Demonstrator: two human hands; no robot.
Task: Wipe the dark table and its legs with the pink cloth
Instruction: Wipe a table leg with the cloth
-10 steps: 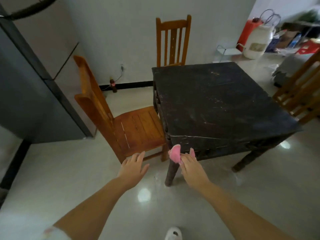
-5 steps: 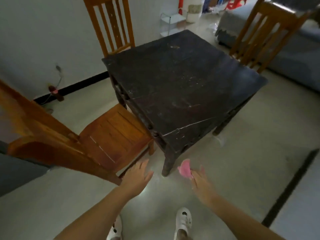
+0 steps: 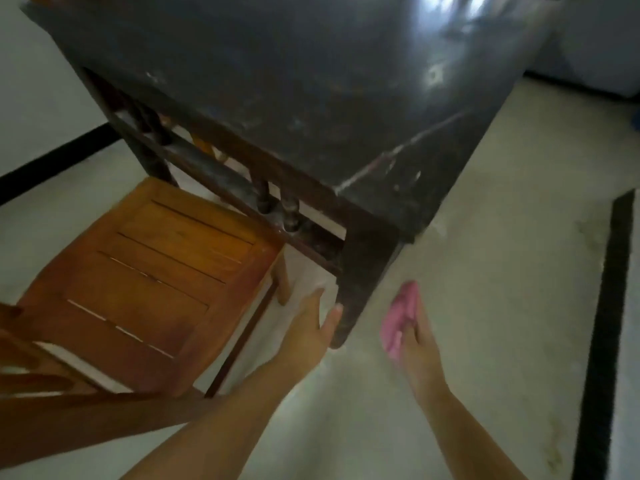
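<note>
The dark table point(image 3: 311, 84) fills the upper part of the view, its near corner pointing toward me. Its near leg point(image 3: 360, 275) runs down to the floor at centre. My right hand point(image 3: 417, 341) holds the pink cloth point(image 3: 400, 317) just right of that leg, a little apart from it. My left hand point(image 3: 311, 327) reaches low on the leg's left side with straight fingers, its fingertips at or very near the leg.
An orange wooden chair point(image 3: 149, 271) stands close on the left, its seat tucked partly under the table rail and its backrest point(image 3: 69, 410) across my left forearm. Pale floor point(image 3: 485, 271) spreads to the right, crossed by a black strip point(image 3: 602, 341).
The view has dropped much lower and closer to the table's near corner. Both hands have come in around the near leg, the right one still holding the cloth.
</note>
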